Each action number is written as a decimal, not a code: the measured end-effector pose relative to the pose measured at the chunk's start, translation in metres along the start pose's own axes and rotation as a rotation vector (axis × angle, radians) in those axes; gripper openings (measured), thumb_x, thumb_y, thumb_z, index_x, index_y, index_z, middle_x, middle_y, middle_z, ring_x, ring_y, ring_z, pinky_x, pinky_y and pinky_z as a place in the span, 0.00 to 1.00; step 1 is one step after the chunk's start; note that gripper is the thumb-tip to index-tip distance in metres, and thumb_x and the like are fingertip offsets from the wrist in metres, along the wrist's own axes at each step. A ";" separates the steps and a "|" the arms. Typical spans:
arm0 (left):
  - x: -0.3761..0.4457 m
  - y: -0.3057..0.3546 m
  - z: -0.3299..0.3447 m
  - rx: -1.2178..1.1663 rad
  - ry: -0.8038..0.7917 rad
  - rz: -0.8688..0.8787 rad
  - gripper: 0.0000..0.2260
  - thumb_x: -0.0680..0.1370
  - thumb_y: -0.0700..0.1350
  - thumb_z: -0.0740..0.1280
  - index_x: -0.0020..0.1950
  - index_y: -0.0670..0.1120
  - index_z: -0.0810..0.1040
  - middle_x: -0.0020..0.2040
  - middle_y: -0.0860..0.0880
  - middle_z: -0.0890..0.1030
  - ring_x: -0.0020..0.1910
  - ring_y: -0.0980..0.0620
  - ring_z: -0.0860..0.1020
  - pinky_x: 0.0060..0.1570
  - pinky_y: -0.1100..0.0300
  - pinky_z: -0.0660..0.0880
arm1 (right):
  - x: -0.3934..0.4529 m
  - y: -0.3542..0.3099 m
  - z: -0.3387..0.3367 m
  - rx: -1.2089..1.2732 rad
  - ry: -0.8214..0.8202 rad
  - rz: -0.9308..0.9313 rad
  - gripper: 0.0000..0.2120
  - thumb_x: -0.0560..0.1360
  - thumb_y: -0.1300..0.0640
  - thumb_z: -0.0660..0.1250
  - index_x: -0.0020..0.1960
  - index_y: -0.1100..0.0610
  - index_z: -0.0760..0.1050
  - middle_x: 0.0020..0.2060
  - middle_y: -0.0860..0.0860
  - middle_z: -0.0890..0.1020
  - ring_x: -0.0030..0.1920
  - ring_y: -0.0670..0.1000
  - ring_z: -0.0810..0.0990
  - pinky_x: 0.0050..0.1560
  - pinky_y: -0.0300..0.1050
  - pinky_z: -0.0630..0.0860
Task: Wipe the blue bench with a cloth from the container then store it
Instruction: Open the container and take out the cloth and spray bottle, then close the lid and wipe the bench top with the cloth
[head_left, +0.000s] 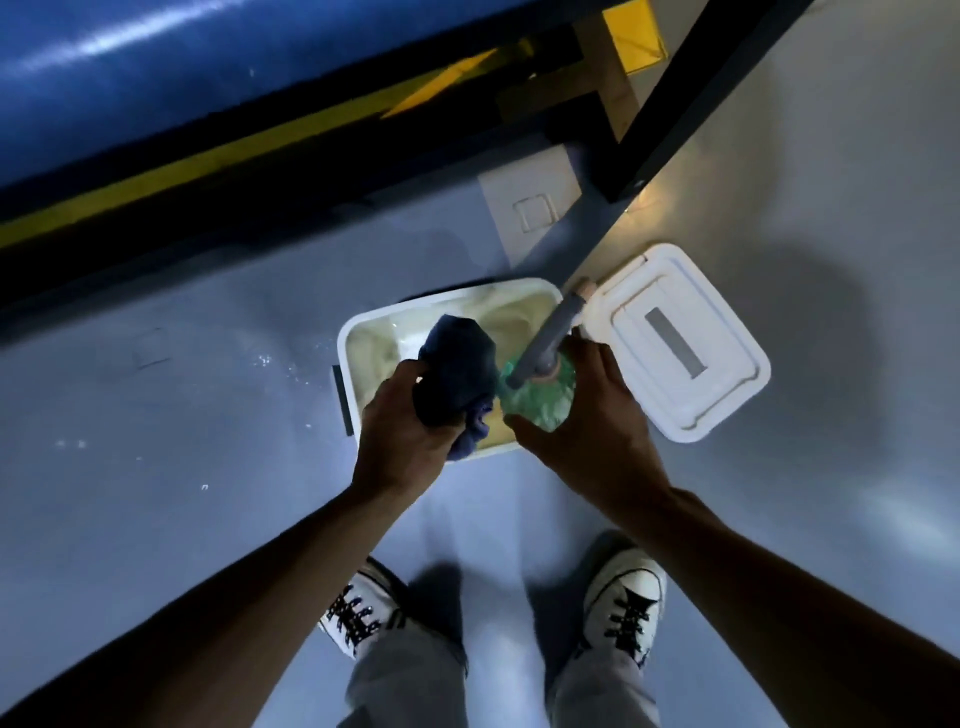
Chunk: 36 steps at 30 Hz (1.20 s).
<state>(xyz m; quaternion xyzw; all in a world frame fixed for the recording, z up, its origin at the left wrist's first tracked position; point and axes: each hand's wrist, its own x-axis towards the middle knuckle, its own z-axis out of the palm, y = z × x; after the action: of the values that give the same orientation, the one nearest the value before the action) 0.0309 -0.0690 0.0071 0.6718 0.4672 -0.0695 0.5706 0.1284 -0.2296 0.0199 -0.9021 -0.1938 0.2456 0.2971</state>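
A white open container (358, 332) stands on the grey floor below me. My left hand (400, 431) grips a bunched dark blue cloth (457, 374) above the container's near side. My right hand (592, 421) holds a green spray bottle (540, 400) with a grey trigger head, over the container's right end. The blue bench (156, 67) runs across the top left, with a dark edge below it.
The container's white lid (685, 343) lies on the floor to the right, touching the container. A black bench leg (691, 98) slants down at the top right. A square floor plate (530, 208) sits behind the container. My two shoes (358, 613) stand at the bottom.
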 end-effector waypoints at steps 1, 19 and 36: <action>-0.015 0.002 -0.002 0.034 -0.005 0.028 0.14 0.72 0.32 0.73 0.52 0.46 0.76 0.36 0.52 0.84 0.30 0.63 0.83 0.27 0.66 0.79 | -0.009 0.002 -0.008 0.005 0.012 -0.008 0.38 0.66 0.49 0.81 0.70 0.54 0.68 0.62 0.51 0.76 0.54 0.48 0.76 0.46 0.38 0.72; -0.051 -0.182 0.119 0.539 -0.137 0.055 0.24 0.71 0.45 0.74 0.66 0.46 0.76 0.56 0.43 0.79 0.57 0.40 0.79 0.54 0.50 0.76 | -0.082 0.198 0.069 -0.045 -0.140 0.092 0.33 0.68 0.52 0.77 0.69 0.52 0.67 0.64 0.53 0.72 0.51 0.61 0.81 0.45 0.54 0.81; -0.001 0.013 0.138 0.542 -0.146 0.577 0.10 0.80 0.48 0.65 0.58 0.46 0.80 0.50 0.50 0.83 0.45 0.51 0.81 0.48 0.52 0.81 | -0.074 0.208 -0.020 -0.058 -0.092 0.241 0.28 0.75 0.48 0.72 0.72 0.51 0.67 0.65 0.48 0.73 0.63 0.49 0.76 0.58 0.50 0.79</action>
<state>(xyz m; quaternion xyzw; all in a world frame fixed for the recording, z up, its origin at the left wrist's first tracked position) 0.1005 -0.1831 -0.0298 0.8948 0.1823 -0.0747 0.4007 0.1224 -0.4306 -0.0731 -0.9149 -0.1047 0.3147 0.2299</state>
